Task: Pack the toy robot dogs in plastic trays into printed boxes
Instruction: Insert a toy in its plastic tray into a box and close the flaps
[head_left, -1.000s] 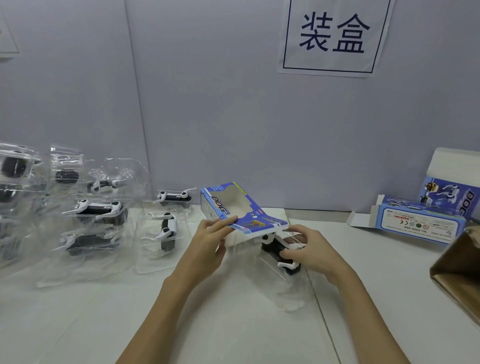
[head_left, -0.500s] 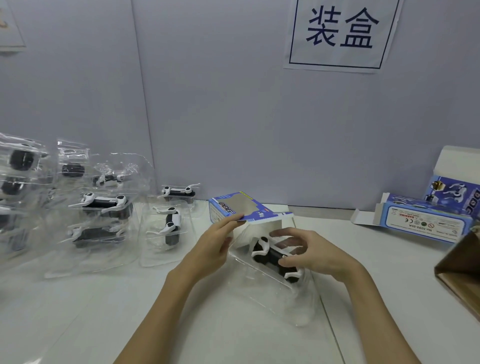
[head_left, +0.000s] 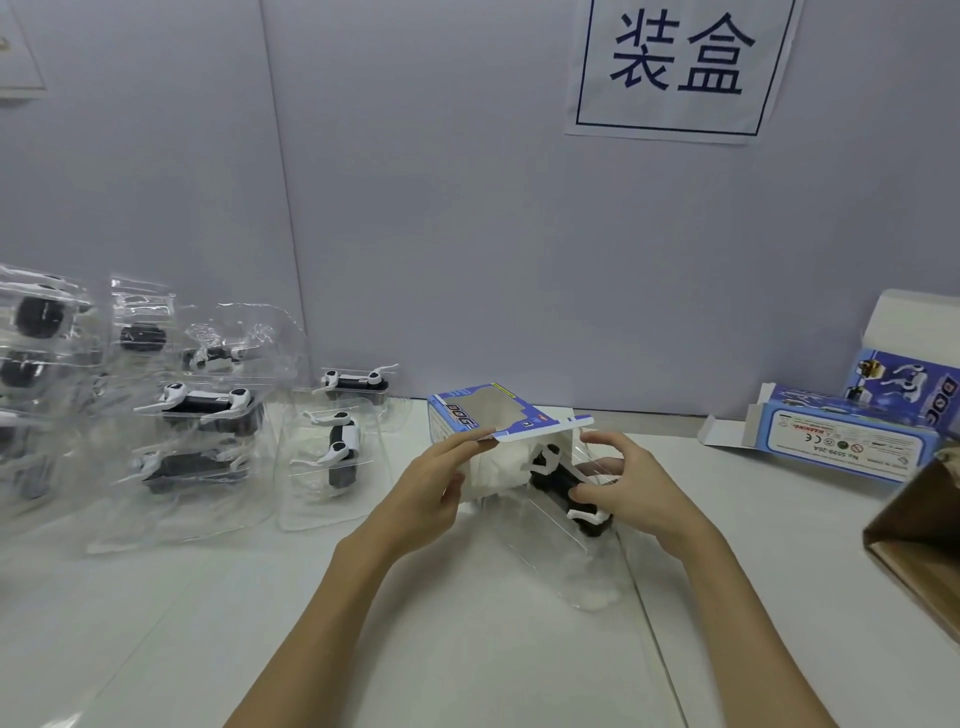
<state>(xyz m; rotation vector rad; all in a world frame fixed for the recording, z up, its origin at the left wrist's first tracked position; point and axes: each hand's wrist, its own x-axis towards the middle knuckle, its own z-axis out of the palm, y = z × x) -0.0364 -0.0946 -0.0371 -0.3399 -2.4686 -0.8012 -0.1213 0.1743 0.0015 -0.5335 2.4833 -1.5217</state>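
On the white table (head_left: 208, 623), clear plastic trays holding black-and-white toy dogs are piled at the far left (head_left: 197, 410), and one more tray (head_left: 332, 457) is laid just left of the work area. Two printed boxes are seen at the far right: a flat one with an open flap (head_left: 831, 441) and an upright one (head_left: 909, 379) behind it; a brown carton (head_left: 914, 530) is cut off at the right edge. A paper sign (head_left: 675, 67) is fixed to the grey wall. At the centre, a blue printed box (head_left: 483, 415) is held open, its mouth turned near and right; its top panel is pinched by the left hand (head_left: 431, 493). A clear tray (head_left: 571, 545) is half entered into that mouth, long axis running far-left to near-right. Its black toy dog (head_left: 561, 483) with white legs is gripped by the right hand (head_left: 639, 493), fingers curled round tray and toy.
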